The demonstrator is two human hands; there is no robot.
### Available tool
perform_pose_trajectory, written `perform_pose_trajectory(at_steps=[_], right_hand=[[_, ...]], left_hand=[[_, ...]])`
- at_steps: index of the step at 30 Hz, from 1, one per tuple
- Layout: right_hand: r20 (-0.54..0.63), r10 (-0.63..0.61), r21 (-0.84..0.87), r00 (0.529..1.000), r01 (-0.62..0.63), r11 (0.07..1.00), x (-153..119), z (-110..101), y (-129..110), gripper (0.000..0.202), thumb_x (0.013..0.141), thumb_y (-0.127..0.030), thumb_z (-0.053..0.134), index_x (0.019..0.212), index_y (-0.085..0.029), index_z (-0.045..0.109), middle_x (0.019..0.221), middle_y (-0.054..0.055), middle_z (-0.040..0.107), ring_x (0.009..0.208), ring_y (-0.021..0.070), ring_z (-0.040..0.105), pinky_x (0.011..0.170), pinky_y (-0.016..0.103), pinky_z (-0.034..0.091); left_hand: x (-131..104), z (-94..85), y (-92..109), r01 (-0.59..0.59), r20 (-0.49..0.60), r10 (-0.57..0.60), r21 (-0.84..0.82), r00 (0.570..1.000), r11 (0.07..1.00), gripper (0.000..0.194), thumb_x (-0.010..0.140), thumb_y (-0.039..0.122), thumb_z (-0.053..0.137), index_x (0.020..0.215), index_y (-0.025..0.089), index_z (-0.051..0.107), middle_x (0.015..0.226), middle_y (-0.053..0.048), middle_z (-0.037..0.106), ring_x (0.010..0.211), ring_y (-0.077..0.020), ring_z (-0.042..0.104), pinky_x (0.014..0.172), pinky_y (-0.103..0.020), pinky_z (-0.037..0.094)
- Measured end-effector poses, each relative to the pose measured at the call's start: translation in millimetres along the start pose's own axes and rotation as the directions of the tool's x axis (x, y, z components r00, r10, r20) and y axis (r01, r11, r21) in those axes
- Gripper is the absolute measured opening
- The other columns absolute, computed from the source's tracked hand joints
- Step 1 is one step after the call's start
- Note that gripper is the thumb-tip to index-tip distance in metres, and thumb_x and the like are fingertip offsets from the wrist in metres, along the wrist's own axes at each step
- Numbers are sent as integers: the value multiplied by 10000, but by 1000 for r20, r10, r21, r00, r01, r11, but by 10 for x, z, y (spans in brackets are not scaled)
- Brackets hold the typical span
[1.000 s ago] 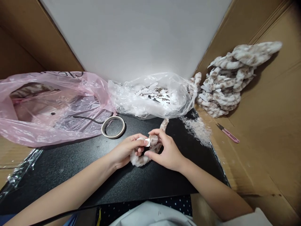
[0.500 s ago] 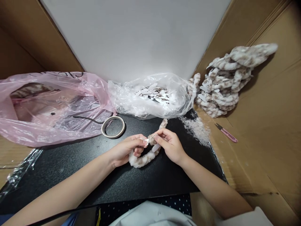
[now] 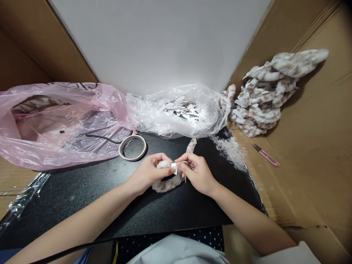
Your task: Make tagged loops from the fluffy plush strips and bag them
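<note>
The left hand [image 3: 147, 174] pinches a white tag [image 3: 174, 168]. The right hand [image 3: 202, 176] is pinched closed just beside it, its hold hard to see. The fluffy strip [image 3: 165, 186] curls on the bench [image 3: 154, 216], nearer the person than the tag.

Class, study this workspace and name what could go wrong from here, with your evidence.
The small white piece might slip, since it is pinched at the fingertips of the left hand, close to those of the right hand.
Loose fluff on the black tabletop could cling to the furry strip.
The pink snips might prick a reaching hand, as their blades lie uncovered.
</note>
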State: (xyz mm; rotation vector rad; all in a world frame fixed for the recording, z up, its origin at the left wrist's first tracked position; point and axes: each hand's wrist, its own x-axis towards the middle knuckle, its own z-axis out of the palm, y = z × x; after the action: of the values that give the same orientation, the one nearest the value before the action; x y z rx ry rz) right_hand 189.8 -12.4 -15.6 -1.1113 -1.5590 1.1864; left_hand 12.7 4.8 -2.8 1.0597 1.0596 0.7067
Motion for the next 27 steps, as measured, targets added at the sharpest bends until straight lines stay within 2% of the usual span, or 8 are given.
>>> perform_pose_trajectory(at_steps=[5, 8, 11, 14, 17, 21, 24, 27], right_hand=[[22, 102, 106, 995, -103, 989, -13, 38, 0, 108, 839, -289, 614, 830, -181, 621, 618, -24, 588, 555, 105, 544, 522, 222, 419], [42, 171, 121, 984, -175, 977, -13, 38, 4, 129, 826, -308, 622, 817, -180, 605, 599, -26, 576, 546, 107, 540, 516, 223, 406], [72, 222, 148, 972, -230, 962, -3, 25, 16, 158, 819, -333, 618, 815, -178, 589, 576, -31, 566, 508, 97, 505, 494, 221, 375], [84, 248, 184, 965, -260, 948, 13, 15, 25, 178, 812, -351, 620, 815, -180, 570, 572, -36, 561, 496, 88, 479, 486, 216, 354], [109, 292, 245, 950, -310, 919, 34, 10, 27, 205, 793, -364, 636, 842, -191, 537, 553, -55, 548, 467, 78, 439, 459, 203, 323], [161, 339, 330, 927, -374, 867, 58, -7, 15, 270, 764, -380, 663, 877, -203, 493, 497, -84, 528, 419, 69, 386, 426, 187, 277], [234, 381, 412, 894, -447, 794, 71, -40, -1, 310, 735, -385, 699, 874, -199, 493, 472, -90, 520, 408, 62, 397, 443, 183, 299], [360, 420, 509, 833, -553, 659, 93, -100, -16, 310, 717, -353, 727, 868, -196, 506, 453, -107, 490, 385, 39, 347, 533, 204, 409]], left_hand=[[-55, -21, -34, -317, -4, 358, 457, 934, 831, 132, 715, 241, 698, 708, 146, 606, 608, 16, 619, 522, -92, 508, 506, -191, 386], [-54, -50, -92, -550, 198, 645, 731, 738, 405, 68, 798, 177, 610, 739, 150, 630, 561, 34, 561, 486, -81, 462, 474, -188, 342], [-22, -81, -141, -619, 398, 726, 784, 561, 49, 103, 873, 180, 563, 814, 145, 640, 656, -4, 601, 564, -106, 526, 539, -207, 403], [5, -89, -165, -606, 464, 703, 794, 539, -59, 144, 924, 218, 525, 892, 136, 639, 704, -19, 593, 606, -121, 546, 574, -220, 425], [15, -59, -168, -576, 483, 658, 813, 578, -91, 222, 962, 226, 439, 880, 138, 626, 703, -20, 557, 610, -132, 524, 583, -234, 420], [12, -3, -134, -571, 461, 579, 821, 673, 10, 293, 953, 184, 369, 745, 147, 572, 670, -11, 508, 584, -132, 477, 557, -237, 381], [-9, 14, -94, -577, 394, 474, 742, 787, 341, 279, 934, 212, 393, 719, 154, 561, 660, 3, 500, 591, -118, 468, 559, -225, 359], [-29, 22, -88, -416, 306, 293, 510, 906, 753, 299, 928, 307, 439, 735, 147, 603, 647, 5, 527, 606, -116, 475, 582, -224, 366]])
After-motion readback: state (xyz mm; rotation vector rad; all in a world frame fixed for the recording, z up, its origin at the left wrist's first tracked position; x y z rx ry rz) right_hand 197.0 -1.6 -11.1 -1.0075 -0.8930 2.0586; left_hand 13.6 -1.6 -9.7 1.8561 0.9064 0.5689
